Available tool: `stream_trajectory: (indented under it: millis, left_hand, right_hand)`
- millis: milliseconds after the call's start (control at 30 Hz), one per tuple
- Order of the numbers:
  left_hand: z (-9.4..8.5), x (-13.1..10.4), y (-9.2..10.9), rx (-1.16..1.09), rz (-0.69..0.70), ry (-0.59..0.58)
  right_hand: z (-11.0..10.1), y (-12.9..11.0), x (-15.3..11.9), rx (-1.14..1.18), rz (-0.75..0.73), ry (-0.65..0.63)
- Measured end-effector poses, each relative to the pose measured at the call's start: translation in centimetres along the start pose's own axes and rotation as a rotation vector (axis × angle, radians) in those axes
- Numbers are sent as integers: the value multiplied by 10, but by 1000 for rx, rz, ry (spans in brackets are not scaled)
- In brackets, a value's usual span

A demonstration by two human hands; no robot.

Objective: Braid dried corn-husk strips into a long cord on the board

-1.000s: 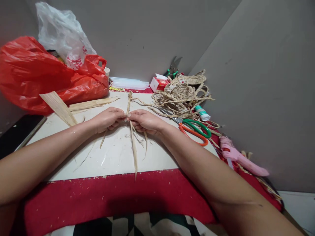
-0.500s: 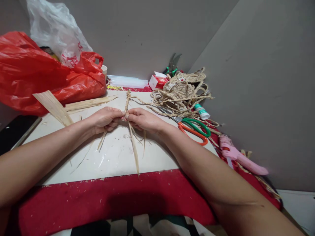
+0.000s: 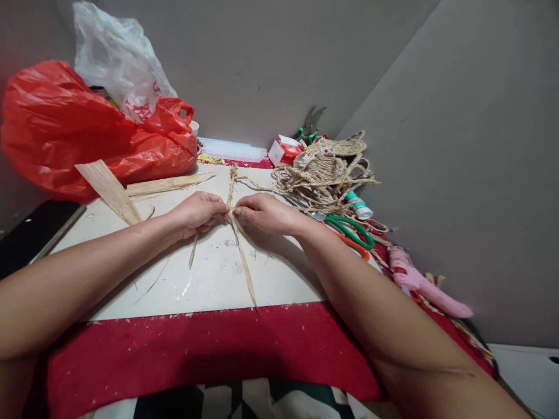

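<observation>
Both hands meet over the white board (image 3: 209, 285), pinching dried plant strips at the lower end of a short braid (image 3: 232, 185). My left hand (image 3: 201, 212) is closed on strips at the braid's left side, and a strand hangs below its fingers. From the right, my right hand (image 3: 266, 212) pinches the strips at nearly the same spot. One long loose strip (image 3: 245, 265) runs from between the hands toward the board's near edge. Wide dried leaf strips (image 3: 107, 189) lie beyond my left forearm. The fingertips hide the exact crossing of the strands.
Coiled braided cord (image 3: 325, 169) is heaped at the back right. Scissors (image 3: 349, 230) lie partly behind my right forearm, near a pink glue gun (image 3: 419, 279). A red plastic bag (image 3: 87, 134) stands back left, a dark phone-like slab (image 3: 37, 233) in front of it.
The whole view has shifted slightly, with things appearing a little further right. My right hand's fingers have straightened somewhat and the strand hanging below that hand no longer shows. Both hands still pinch the strips.
</observation>
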State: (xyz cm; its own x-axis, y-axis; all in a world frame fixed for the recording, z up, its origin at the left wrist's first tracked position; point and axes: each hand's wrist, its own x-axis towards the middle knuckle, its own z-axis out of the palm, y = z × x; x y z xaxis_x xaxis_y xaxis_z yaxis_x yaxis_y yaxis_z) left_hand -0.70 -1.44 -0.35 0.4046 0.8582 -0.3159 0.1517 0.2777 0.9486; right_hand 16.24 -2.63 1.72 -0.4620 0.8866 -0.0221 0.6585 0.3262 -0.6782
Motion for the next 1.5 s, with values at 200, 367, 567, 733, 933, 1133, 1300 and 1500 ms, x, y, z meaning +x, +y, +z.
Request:
stream_trajectory:
  millis: [200, 367, 567, 733, 933, 1133, 1300, 1500]
  left_hand:
    - [-1, -1, -3, 11, 42, -5]
    - [-3, -3, -3, 3, 41, -49]
    - [-4, -2, -4, -107, 34, -39]
    - [-3, -3, -4, -106, 14, -31]
    - [0, -6, -1, -80, -3, -28]
    - [-1, -5, 0, -77, 9, -4]
    - [-1, -6, 2, -88, -21, -37]
    - [-4, -3, -3, -82, 12, -69]
  right_hand:
    - [5, -10, 1, 119, 136, -28]
    - [24, -26, -5, 475, 362, -37]
    - [46, -27, -6, -102, 195, 208]
    - [53, -31, -9, -458, 273, 188]
    - [65, -56, -33, -645, 157, 43]
    - [47, -63, -57, -336, -31, 61]
    - [18, -27, -26, -171, 79, 584]
    - [24, -18, 3, 461, 368, 94]
